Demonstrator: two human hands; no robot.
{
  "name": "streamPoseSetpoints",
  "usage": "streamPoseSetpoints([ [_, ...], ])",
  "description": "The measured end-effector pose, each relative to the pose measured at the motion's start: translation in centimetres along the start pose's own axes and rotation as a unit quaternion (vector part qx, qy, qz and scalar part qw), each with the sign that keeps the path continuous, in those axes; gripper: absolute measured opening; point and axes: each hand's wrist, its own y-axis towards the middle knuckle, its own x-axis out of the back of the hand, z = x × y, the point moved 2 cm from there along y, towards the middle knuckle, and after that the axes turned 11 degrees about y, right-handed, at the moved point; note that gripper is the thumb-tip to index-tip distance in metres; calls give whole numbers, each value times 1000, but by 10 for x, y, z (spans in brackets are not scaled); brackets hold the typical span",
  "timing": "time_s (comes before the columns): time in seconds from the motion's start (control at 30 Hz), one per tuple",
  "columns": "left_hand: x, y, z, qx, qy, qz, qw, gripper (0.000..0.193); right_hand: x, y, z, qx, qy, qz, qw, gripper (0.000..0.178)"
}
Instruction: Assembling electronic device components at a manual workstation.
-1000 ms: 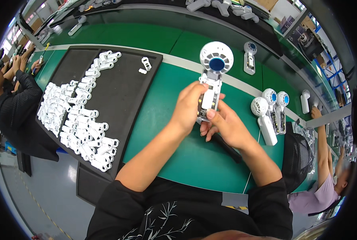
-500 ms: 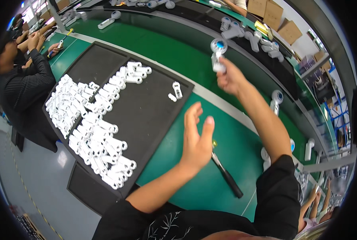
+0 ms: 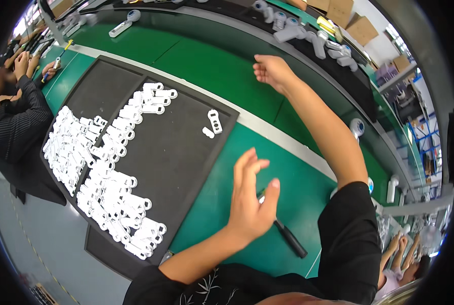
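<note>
Clock read from view centre, 12 at the far side. Right hand at 1 o'clock: fingers loosely bent, part-closed, nothing visible in it. Left hand at 5, thumb and fingers spread wide, no object in the grip; contact with the black-handled tool, lying just beyond it at 5 and partly covered, cannot be told. Handling, as judged: draw the right hand back clear of the white fan units at 1 o'clock on the black belt; close the left on the tool's thick handle rather than its shaft; keep both wrists off the tray at 9, since its white casings lie loose and could scatter. Against the frame half a second earlier: the right hand then held a white fan unit, now gone from it; which unit that was, cannot tell. Left hand open in both.
</note>
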Motion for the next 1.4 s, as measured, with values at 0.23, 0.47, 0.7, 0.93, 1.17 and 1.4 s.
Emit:
streamPoseSetpoints([
  [0.23, 1, 2, 15, -45, 20, -48, 998, 18, 104, -174, 73, 107, -331, -45, 936, 36],
  [0.47, -25, -2, 24, -76, 32, -22, 996, 13, 268, -263, 63, -225, -556, -343, 722, 65],
  [0.7, -34, 0, 21, -88, 53, -2, 995, 12, 324, -306, 46, -15, -663, -325, 674, 55],
  [0.93, -19, -3, 16, -151, 9, -1, 988, 11, 147, -367, -50, 111, -684, -83, 716, 55],
  [1.17, -29, -18, 2, -129, -17, 135, 982, 44, 80, -345, -7, 253, -598, -128, 749, 38],
  [1.4, -32, -17, 1, -23, 6, 82, 996, 86, -62, -300, 72, 233, -443, -195, 844, 37],
])
